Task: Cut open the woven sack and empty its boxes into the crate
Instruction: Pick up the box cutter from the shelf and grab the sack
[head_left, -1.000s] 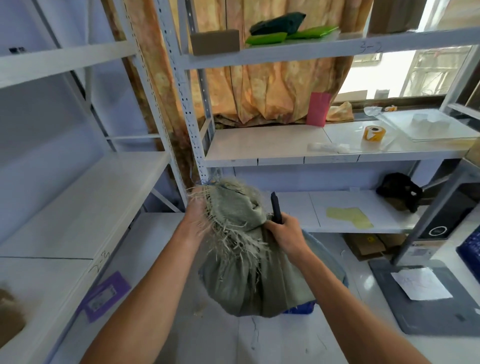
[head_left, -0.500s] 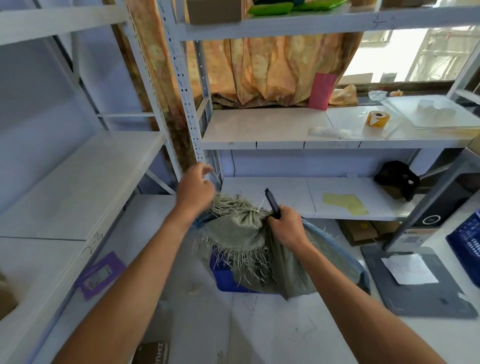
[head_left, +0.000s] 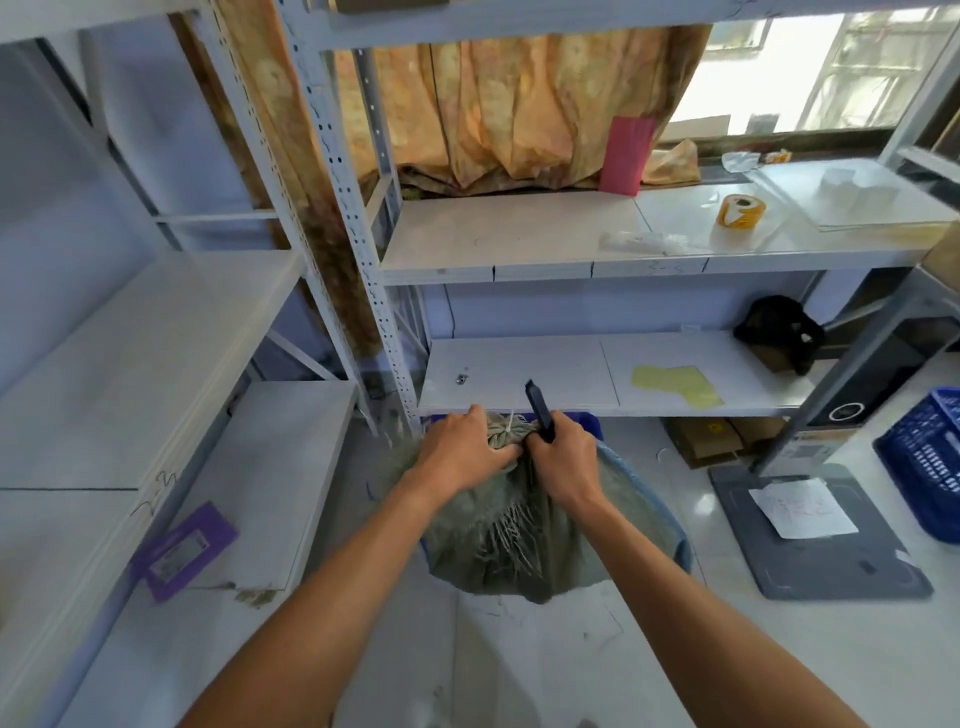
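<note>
A grey-green woven sack (head_left: 524, 551) with frayed threads sits low in front of me, draped over a blue crate (head_left: 589, 423) whose rim shows behind and at the right. The sack's neck (head_left: 506, 439) is bunched and tied with pale string. My left hand (head_left: 462, 449) grips the sack just left of the knot. My right hand (head_left: 563, 457) holds a black cutter (head_left: 539, 410) upright, blade end pointing up, pressed against the neck's right side. No boxes are visible.
White metal shelving (head_left: 571, 374) stands right behind the sack and along the left. A second blue crate (head_left: 930, 467) is at the far right, beside a grey scale base (head_left: 810, 530) with a paper on it. A purple card (head_left: 184, 551) lies on the left low shelf.
The sack has been lowered from chest height onto the crate. My left hand let go, lifted, then came down again to grip the tied neck. The view tilted downward.
</note>
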